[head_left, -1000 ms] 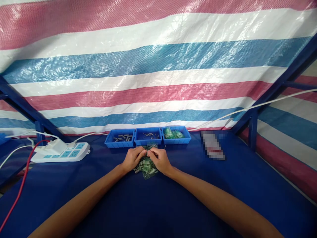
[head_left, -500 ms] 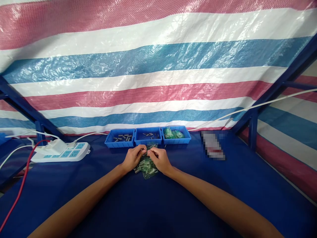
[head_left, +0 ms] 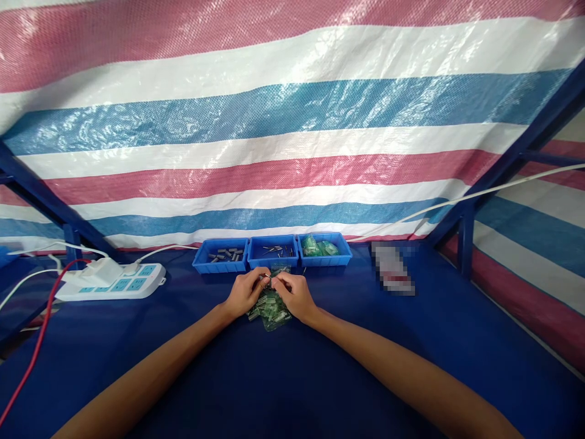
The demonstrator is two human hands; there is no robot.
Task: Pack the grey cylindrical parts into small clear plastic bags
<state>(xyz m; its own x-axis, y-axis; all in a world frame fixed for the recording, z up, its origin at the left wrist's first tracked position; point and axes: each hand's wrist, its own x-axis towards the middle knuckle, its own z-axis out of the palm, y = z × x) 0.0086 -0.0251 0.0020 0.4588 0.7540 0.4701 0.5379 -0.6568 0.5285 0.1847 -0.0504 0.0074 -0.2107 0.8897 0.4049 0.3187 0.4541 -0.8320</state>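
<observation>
My left hand (head_left: 247,291) and my right hand (head_left: 295,295) meet fingertip to fingertip, both closed in a pinch. Between them is something small and pale, mostly covered by the fingers, so its kind cannot be made out. Under and just in front of the hands lies a pile of green-tinted clear plastic bags (head_left: 274,312) with small metal parts showing inside. Behind the hands, the middle blue bin (head_left: 273,260) contains thin metal pins. Short grey metal cylinders lie in the left blue bin (head_left: 221,266), and green plastic bags (head_left: 321,246) fill part of the right blue bin (head_left: 326,261).
A white power strip (head_left: 150,285) with plugs and cables sits at the left of the dark blue table (head_left: 283,390). One red cable (head_left: 43,335) runs down the left side. A blurred flat object (head_left: 393,268) lies at the right. Striped sheeting (head_left: 283,146) hangs behind.
Both hands keep the same pinch over the bags, with only a tiny shift of the fingers. The bins and bags stay in place.
</observation>
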